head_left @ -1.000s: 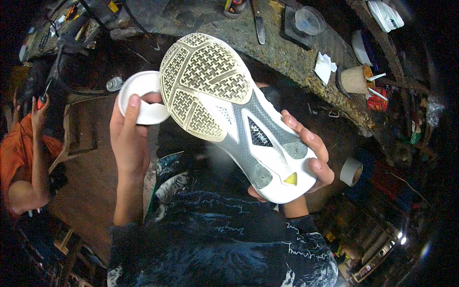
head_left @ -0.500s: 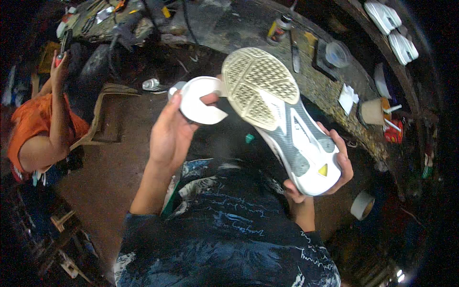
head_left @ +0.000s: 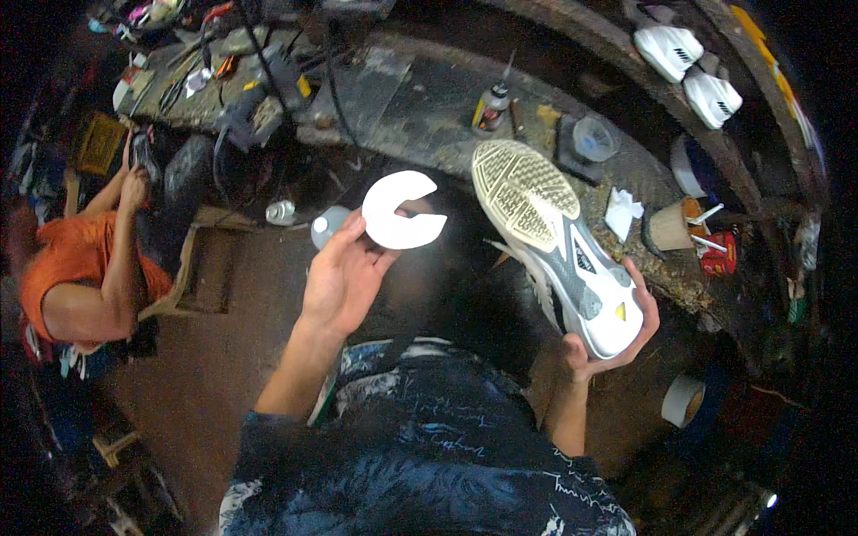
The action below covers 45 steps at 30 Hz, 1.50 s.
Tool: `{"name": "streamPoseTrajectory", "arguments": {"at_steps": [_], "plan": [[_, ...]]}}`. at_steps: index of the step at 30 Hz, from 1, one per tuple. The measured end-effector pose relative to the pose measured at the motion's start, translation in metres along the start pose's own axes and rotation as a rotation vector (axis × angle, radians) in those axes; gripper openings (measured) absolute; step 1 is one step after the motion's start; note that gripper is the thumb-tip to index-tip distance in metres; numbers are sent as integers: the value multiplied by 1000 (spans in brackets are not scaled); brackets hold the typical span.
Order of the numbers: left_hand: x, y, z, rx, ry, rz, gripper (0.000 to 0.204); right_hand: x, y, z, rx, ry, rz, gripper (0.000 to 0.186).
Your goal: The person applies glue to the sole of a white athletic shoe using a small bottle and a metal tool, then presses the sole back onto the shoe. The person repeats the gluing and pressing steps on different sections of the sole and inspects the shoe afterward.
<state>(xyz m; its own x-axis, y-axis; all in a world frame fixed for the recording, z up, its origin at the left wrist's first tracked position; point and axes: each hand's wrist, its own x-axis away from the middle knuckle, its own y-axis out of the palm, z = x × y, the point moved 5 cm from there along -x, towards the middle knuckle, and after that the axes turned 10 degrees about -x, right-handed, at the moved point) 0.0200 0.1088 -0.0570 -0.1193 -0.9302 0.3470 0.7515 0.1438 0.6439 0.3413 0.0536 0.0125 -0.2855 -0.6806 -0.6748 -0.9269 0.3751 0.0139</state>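
My left hand (head_left: 342, 284) pinches a flat white C-shaped piece (head_left: 386, 221) by its left edge, its notch facing right. Heel down in my right hand (head_left: 621, 332) is a sneaker (head_left: 565, 241), its sole turned up toward me. The sole has a cream patterned forefoot, a grey and white midfoot and a small yellow mark at the heel. My right fingers wrap round the heel end. A gap separates the white piece from the shoe's toe.
A cluttered workbench (head_left: 366, 85) curves across the far side, with a bottle (head_left: 491, 109), a clear plastic tub (head_left: 594, 138), crumpled white paper (head_left: 622, 213) and a beige container (head_left: 670, 227). White sneakers (head_left: 668, 52) sit on a shelf at far right. A person in orange (head_left: 89, 268) sits at left.
The white piece and the sneaker have moved apart, leaving a gap between them. The piece has turned so its notch faces right. The seated person's hands have shifted lower.
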Motion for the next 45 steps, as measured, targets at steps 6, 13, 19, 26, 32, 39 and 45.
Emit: {"name": "streamPoseTrajectory", "arguments": {"at_steps": [6, 13, 19, 26, 32, 39, 45], "plan": [[-31, 18, 10, 48, 142, -170, 53, -4, -16, 7, -18, 73, 138, 114], [-125, 10, 12, -3, 189, 57, 45, -7, -18, 5, -26, 133, 205, 116], [-130, -12, -1, -353, 268, 245, 60, -9, -17, 0, -82, 137, 245, 122], [-38, -93, -102, -1702, -198, 433, 151, -11, 9, 5, -69, 80, 21, 137], [-57, -146, -126, -1420, -213, 254, 115, -19, 57, -3, -198, -217, -267, 136], [-65, -197, -163, -1482, -11, 281, 88, -24, 86, -21, -198, -280, -397, 141], [-70, -209, -175, -1332, 82, 238, 62, -20, 96, -26, -416, -249, -399, 133]]}}
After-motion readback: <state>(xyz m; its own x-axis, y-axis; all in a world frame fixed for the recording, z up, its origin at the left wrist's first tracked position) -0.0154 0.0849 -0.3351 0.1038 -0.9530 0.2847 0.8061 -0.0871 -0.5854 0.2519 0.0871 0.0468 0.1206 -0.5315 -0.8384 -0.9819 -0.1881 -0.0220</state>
